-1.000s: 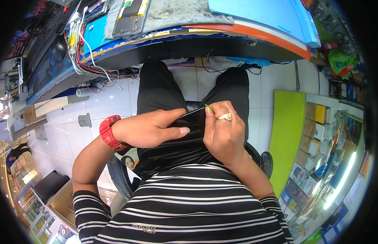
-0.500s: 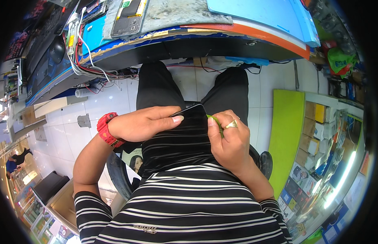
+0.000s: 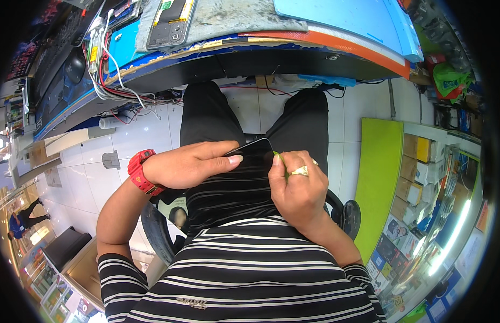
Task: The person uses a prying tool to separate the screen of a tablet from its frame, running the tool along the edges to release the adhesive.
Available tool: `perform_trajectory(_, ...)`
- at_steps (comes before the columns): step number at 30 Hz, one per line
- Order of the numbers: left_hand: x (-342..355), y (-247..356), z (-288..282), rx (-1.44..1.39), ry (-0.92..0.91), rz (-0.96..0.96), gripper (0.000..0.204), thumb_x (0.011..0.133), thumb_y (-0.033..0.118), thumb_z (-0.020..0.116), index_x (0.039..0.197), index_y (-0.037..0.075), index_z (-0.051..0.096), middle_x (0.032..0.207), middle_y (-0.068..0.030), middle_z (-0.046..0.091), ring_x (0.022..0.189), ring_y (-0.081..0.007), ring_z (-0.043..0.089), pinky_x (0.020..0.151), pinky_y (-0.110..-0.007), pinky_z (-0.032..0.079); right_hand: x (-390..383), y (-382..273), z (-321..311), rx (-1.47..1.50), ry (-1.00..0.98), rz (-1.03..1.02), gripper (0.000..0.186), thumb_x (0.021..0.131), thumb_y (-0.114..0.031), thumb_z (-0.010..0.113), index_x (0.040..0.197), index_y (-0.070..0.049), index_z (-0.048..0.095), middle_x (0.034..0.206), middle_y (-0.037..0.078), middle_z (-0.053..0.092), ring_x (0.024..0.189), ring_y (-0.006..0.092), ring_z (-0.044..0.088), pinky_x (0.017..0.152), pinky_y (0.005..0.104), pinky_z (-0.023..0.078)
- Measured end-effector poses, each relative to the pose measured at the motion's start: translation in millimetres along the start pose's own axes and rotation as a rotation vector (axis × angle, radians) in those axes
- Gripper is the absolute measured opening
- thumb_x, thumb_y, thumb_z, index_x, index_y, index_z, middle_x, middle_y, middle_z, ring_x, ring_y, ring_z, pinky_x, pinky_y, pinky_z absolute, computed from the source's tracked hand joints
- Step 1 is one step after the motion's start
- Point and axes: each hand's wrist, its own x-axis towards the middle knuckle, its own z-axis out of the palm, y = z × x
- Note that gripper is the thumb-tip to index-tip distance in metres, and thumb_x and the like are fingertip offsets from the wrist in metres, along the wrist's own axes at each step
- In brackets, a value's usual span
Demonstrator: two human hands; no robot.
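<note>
A glossy black phone rests at a tilt in my left hand over my lap; a red watch is on that wrist. At the phone's right edge, my right hand, wearing a gold ring, pinches a thin green piece, possibly a pick or film, mostly hidden by my fingers. My fingers under the phone are out of sight.
Ahead is the worktable's grey mat with an opened phone, beside cables and a mouse. A blue sheet lies right. A glass display case stands right. A person is at far left.
My right hand and the green piece moved down along the phone's edge, then slightly left. My left hand shifted a little, showing more of the phone. The person at far left moved.
</note>
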Motion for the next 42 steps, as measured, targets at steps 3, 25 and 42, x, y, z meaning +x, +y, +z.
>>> perform_trajectory(3, 0, 0, 0, 0.013, -0.01, -0.012, 0.051, 0.116, 0.046, 0.045, 0.12, -0.004, 0.057, 0.088, -0.0097, 0.055, 0.082, -0.0181, 0.048, 0.079, -0.037, 0.047, -1, -3, 0, -0.082, -0.034, -0.008, 0.013, 0.085, 0.0, 0.078, 0.089, 0.003, 0.066, 0.085, 0.012, 0.062, 0.058, 0.0235, 0.061, 0.051, 0.0325, 0.052)
perform_trajectory(25, -5, 20, 5, 0.149, -0.003, -0.089, 0.048, 0.115, 0.04, 0.051, 0.127, -0.006, 0.053, 0.083, -0.0143, 0.06, 0.076, -0.0193, 0.052, 0.073, -0.036, 0.049, 12, 1, 1, -0.074, -0.091, -0.068, 0.011, 0.088, 0.004, 0.073, 0.087, 0.005, 0.063, 0.088, 0.015, 0.063, 0.063, 0.0272, 0.063, 0.053, 0.0355, 0.052)
perform_trajectory(42, -6, 26, 6, 0.227, 0.022, -0.064, 0.054, 0.114, 0.042, 0.05, 0.129, -0.009, 0.052, 0.079, -0.0214, 0.064, 0.071, -0.0291, 0.061, 0.068, -0.043, 0.049, 20, 3, 9, -0.053, -0.014, -0.118, 0.01, 0.089, 0.003, 0.074, 0.09, 0.007, 0.065, 0.085, 0.013, 0.058, 0.056, 0.0245, 0.061, 0.047, 0.0346, 0.05)
